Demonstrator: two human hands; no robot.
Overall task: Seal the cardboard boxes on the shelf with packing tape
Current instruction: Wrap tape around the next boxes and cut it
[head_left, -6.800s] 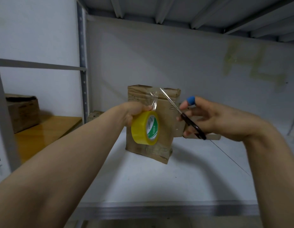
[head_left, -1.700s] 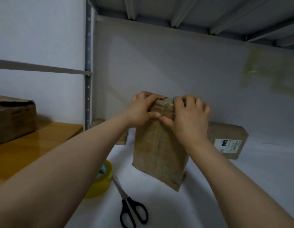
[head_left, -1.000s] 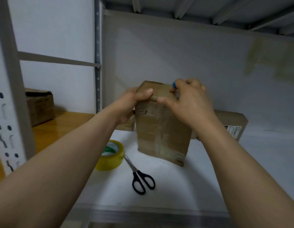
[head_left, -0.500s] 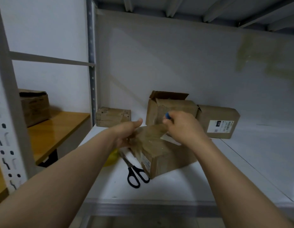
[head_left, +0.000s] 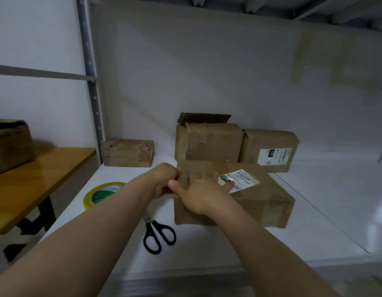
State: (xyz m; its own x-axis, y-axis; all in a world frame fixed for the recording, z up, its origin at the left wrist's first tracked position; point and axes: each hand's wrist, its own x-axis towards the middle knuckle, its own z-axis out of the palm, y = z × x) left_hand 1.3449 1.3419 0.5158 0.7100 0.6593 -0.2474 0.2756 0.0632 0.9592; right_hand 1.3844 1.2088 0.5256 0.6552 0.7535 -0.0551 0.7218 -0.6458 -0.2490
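Gripping the front box's (head_left: 260, 200) end with curled left fingers (head_left: 172, 171), right fingers (head_left: 211, 179) flat, you've yet to tape the open box (head_left: 209, 142).

Single view: head-worn wide-angle camera, standing close, faces forward and down into shelf (head_left: 325, 211); back wall (head_left: 207, 71) fills upper frame.

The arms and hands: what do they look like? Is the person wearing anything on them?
Both are bare. The left forearm and right forearm show no sleeves as far as the picture reaches. The left hand and right hand have no gloves, and no watch or bracelet shows at either wrist.
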